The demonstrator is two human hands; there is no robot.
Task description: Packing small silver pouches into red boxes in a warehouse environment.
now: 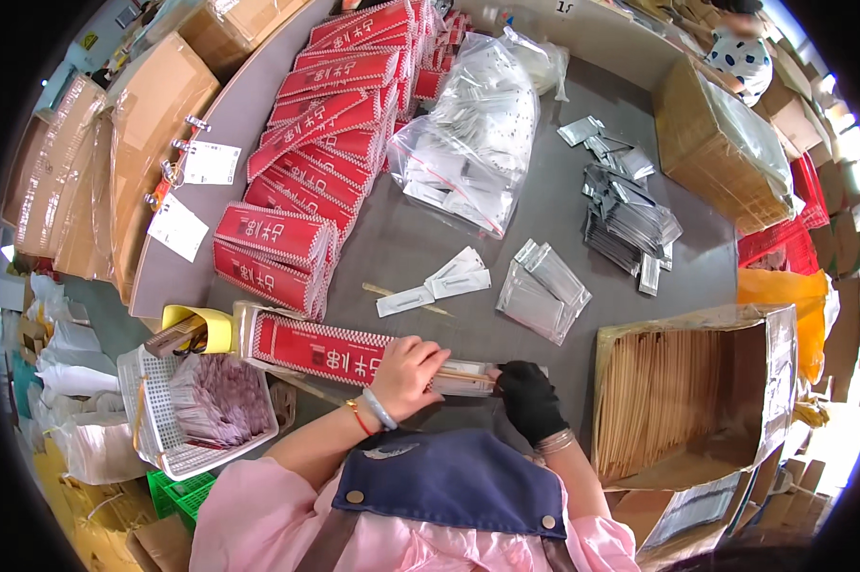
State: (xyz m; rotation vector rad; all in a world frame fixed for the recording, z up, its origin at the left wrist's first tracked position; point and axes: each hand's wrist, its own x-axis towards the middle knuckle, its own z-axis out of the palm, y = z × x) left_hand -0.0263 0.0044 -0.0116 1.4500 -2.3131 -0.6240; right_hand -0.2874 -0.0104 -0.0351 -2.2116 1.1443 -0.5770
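Observation:
A red printed paper sleeve with a checkered border lies along the table's near edge. My bare left hand closes over its right end, fingers bent and pressed together. My right hand, in a black glove, is closed on the right end of thin wooden sticks. These run from my left fingertips to the right glove. Flat pale packets lie beneath the sticks, partly covered by both hands. Beyond my hands are narrow white packets and a small stack of clear flat packets.
Stacked red sleeves cover the table's left. A clear bag of packets stands behind, and silvery packets are heaped right. A carton of wooden sticks stands near right. A white basket and yellow holder are left.

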